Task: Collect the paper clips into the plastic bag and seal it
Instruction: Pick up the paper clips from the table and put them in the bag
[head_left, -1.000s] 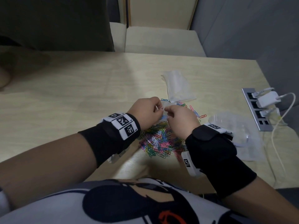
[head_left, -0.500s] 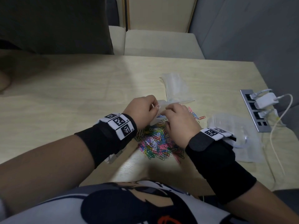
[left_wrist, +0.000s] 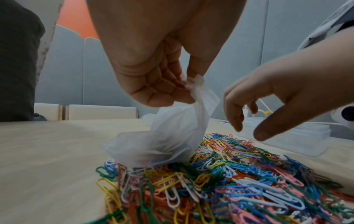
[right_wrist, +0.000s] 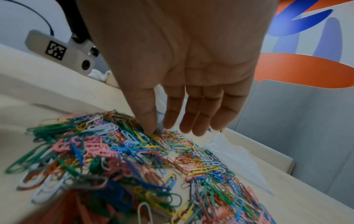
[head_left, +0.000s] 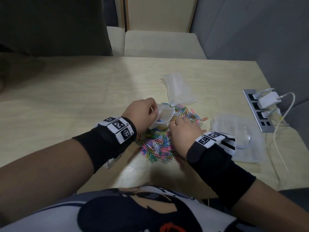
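Note:
A heap of coloured paper clips (head_left: 158, 144) (left_wrist: 220, 181) (right_wrist: 124, 159) lies on the pale wooden table (head_left: 83, 91). My left hand (head_left: 142, 113) (left_wrist: 153, 72) pinches the rim of a small clear plastic bag (head_left: 163, 117) (left_wrist: 172, 136), which hangs with its bottom on the heap's far edge. A few clips show inside it. My right hand (head_left: 184, 129) (right_wrist: 182, 106) hovers over the heap with fingers straight and spread, its thumb tip touching the clips; it holds nothing.
A second clear bag (head_left: 178, 91) lies flat beyond the heap. A clear plastic box (head_left: 237, 134) sits to the right. A power strip (head_left: 257, 111) with white chargers and cables is at the right edge. A cushioned bench (head_left: 160, 44) stands behind the table.
My right hand has let go of the bag rim and dropped onto the clip heap. The left hand alone now holds the bag, lifted slightly and opened.

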{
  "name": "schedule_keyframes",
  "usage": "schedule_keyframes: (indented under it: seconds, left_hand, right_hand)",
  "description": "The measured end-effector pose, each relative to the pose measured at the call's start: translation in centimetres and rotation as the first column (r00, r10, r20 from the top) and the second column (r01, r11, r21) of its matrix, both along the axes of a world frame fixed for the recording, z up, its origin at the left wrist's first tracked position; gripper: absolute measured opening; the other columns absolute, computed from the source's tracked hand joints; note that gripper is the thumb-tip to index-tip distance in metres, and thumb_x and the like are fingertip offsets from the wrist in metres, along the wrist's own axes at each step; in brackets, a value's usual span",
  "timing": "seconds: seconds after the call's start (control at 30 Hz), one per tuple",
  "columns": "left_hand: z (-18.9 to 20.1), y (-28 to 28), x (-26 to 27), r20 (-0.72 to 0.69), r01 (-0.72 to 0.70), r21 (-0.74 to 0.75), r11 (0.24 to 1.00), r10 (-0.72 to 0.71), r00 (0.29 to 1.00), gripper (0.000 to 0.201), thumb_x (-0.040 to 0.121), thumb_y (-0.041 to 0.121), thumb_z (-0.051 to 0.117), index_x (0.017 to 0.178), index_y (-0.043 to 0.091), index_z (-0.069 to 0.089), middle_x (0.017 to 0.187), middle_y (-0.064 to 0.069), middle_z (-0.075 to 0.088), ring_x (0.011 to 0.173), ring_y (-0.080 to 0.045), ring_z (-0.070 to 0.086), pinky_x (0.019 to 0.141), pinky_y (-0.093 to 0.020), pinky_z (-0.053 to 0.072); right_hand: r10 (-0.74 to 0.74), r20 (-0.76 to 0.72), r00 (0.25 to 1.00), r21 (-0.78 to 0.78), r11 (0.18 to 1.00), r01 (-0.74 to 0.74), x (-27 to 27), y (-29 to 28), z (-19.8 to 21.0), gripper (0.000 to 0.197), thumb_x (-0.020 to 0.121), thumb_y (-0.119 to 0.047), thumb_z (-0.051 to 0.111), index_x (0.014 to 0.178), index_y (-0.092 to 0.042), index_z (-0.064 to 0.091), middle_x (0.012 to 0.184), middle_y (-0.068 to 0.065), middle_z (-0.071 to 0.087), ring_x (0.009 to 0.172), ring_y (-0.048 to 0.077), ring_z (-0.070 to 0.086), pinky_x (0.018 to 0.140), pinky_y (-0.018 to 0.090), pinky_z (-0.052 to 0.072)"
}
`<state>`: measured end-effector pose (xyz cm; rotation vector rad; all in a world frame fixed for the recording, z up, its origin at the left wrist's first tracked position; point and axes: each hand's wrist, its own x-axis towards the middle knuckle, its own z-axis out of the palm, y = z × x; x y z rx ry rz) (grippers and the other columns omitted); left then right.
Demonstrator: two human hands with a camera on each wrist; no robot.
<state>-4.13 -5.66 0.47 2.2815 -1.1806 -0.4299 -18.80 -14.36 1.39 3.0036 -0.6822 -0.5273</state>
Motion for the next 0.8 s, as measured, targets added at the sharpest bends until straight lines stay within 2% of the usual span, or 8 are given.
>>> schedule_keyframes:
  seconds: [0.07,0.1,0.17,0.27,0.4,0.53,0.67,0.8]
  left_hand:
    - [0.0,0.0,0.0,0.002,-0.001,0.007,1.000,0.001,1.000,0.010,0.088,0.028,0.052,0.091,0.020,0.058,0.081,0.003,0.062,0.074,-0.018,0.055,0.064,-0.026,0.037]
    - [0.0,0.0,0.0,0.002,-0.002,0.008,1.000,0.002,1.000,0.010,0.088,0.028,0.053,0.091,0.020,0.058,0.081,0.003,0.062,0.074,-0.018,0.055,0.064,-0.026,0.037]
    - [0.0,0.0,-0.1,0.003,0.001,0.010,1.000,-0.001,1.000,0.010,0.088,0.029,0.053,0.090,0.021,0.058,0.081,0.004,0.061,0.074,-0.018,0.055,0.064,-0.025,0.037]
    - [-0.2,0.0,-0.1,-0.001,0.000,0.007,1.000,0.000,1.000,0.009,0.088,0.029,0.053,0.089,0.021,0.058,0.080,0.003,0.061,0.074,-0.019,0.056,0.065,-0.026,0.039]
    - [-0.3,0.1,-0.1,-0.011,-0.002,0.008,1.000,0.002,1.000,0.010,0.088,0.028,0.053,0.090,0.020,0.058,0.081,0.002,0.063,0.075,-0.019,0.057,0.065,-0.027,0.042]
    - [-0.5,0.1,-0.1,-0.012,-0.003,0.010,1.000,0.003,1.000,0.010,0.088,0.029,0.054,0.090,0.020,0.058,0.081,0.002,0.063,0.074,-0.019,0.056,0.066,-0.028,0.043]
    - [-0.6,0.0,0.1,-0.010,-0.001,0.008,1.000,0.001,1.000,0.010,0.087,0.030,0.054,0.089,0.021,0.058,0.081,0.003,0.063,0.075,-0.019,0.057,0.067,-0.028,0.044]
    - [-0.8,-0.1,0.1,-0.007,-0.003,-0.003,1.000,0.003,1.000,0.010,0.087,0.030,0.054,0.088,0.021,0.058,0.080,0.003,0.063,0.076,-0.020,0.057,0.068,-0.027,0.043]
  right_hand:
    - [-0.023,-0.034,0.999,-0.003,1.000,0.022,-0.1,0.1,-0.7,0.029,0.095,-0.020,0.042,0.122,-0.013,0.047,0.123,0.009,0.049,0.114,0.033,0.048,0.086,0.042,0.043]
    - [-0.044,-0.068,0.997,0.008,0.999,0.044,-0.1,0.2,-1.1,0.035,0.095,-0.031,0.047,0.126,-0.015,0.043,0.125,0.008,0.047,0.114,0.034,0.048,0.085,0.043,0.044]
    - [-0.075,-0.178,0.981,0.062,0.994,0.087,-0.1,0.3,-1.7,0.061,0.088,-0.052,0.055,0.136,-0.021,0.033,0.131,0.007,0.042,0.116,0.036,0.046,0.084,0.044,0.046]
    - [-0.036,-0.247,0.968,0.094,0.994,0.061,0.0,0.7,-2.3,0.078,0.087,-0.058,0.054,0.146,-0.021,0.021,0.137,0.009,0.037,0.116,0.038,0.046,0.089,0.041,0.044]
    - [-0.064,-0.142,0.988,0.167,0.982,0.088,0.2,0.7,-3.0,0.060,0.091,-0.044,0.056,0.136,-0.012,0.033,0.131,0.013,0.041,0.115,0.037,0.047,0.089,0.041,0.045]
    - [-0.098,-0.112,0.989,0.185,0.976,0.118,0.0,0.2,-3.4,0.038,0.098,-0.020,0.047,0.133,-0.011,0.037,0.129,0.015,0.041,0.114,0.036,0.045,0.087,0.041,0.044]
    - [-0.069,-0.088,0.994,0.200,0.976,0.086,-0.2,-0.6,-3.0,0.038,0.094,-0.003,0.037,0.132,-0.009,0.040,0.124,0.017,0.044,0.109,0.035,0.049,0.084,0.039,0.043]
    - [-0.072,-0.050,0.996,0.206,0.975,0.080,0.0,-0.7,-2.7,0.037,0.091,0.002,0.037,0.125,-0.007,0.047,0.121,0.016,0.047,0.108,0.034,0.053,0.082,0.038,0.044]
